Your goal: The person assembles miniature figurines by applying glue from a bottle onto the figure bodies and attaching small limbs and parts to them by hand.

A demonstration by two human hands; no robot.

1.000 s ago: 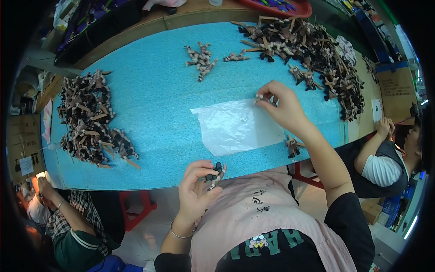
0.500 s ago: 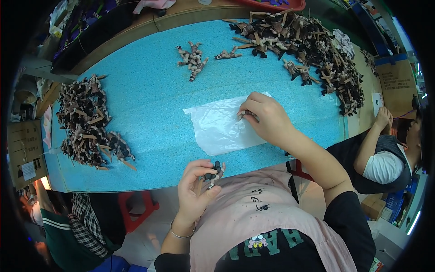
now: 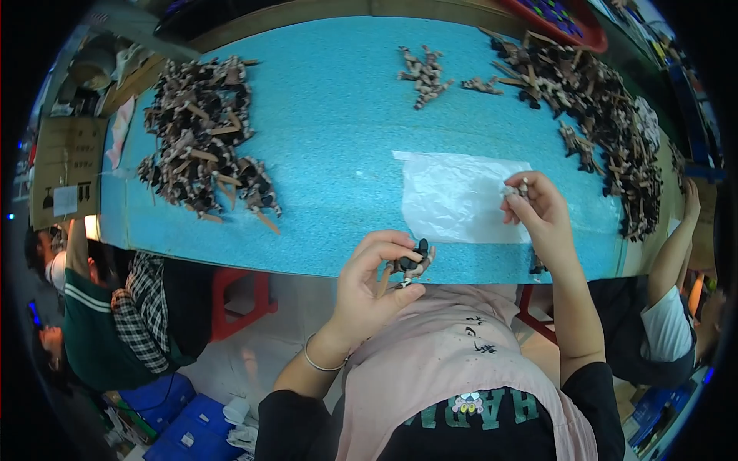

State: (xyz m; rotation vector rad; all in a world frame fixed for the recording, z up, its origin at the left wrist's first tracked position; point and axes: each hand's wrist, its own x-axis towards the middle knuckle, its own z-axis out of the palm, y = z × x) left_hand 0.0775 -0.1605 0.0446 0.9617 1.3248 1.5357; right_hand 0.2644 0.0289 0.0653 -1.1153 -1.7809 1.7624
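Left edge: we see another person in a green top and checked cloth (image 3: 146,307) sitting beside the table, with cardboard boxes (image 3: 65,165) above them.
Table: we work at a blue table (image 3: 330,154) that spans the view.
Left pile: a heap of brown and black figures (image 3: 204,146) lies on the left part of the table, well apart from both our hands.
Left hand: our left hand (image 3: 369,288) sits at the near edge of the table, just above our pink apron (image 3: 453,361); a thin bracelet (image 3: 319,361) circles the wrist.
Left fingers: they are curled closed around a small dark figure (image 3: 411,261), thumb below and fingertips on top.
Middle: a small cluster of figures (image 3: 423,73) lies at the far side of the table.
Plastic bag: a clear plastic bag (image 3: 453,196) lies flat on the table between our hands.
Right hand: our right hand (image 3: 538,211) rests over the right edge of the bag.
Right fingers: they pinch a tiny pale piece (image 3: 523,186) between thumb and fingertips.
Right pile: a long heap of figures (image 3: 607,123) curves along the right side.
Right edge: another person's arm (image 3: 676,238) reaches up to the table edge.
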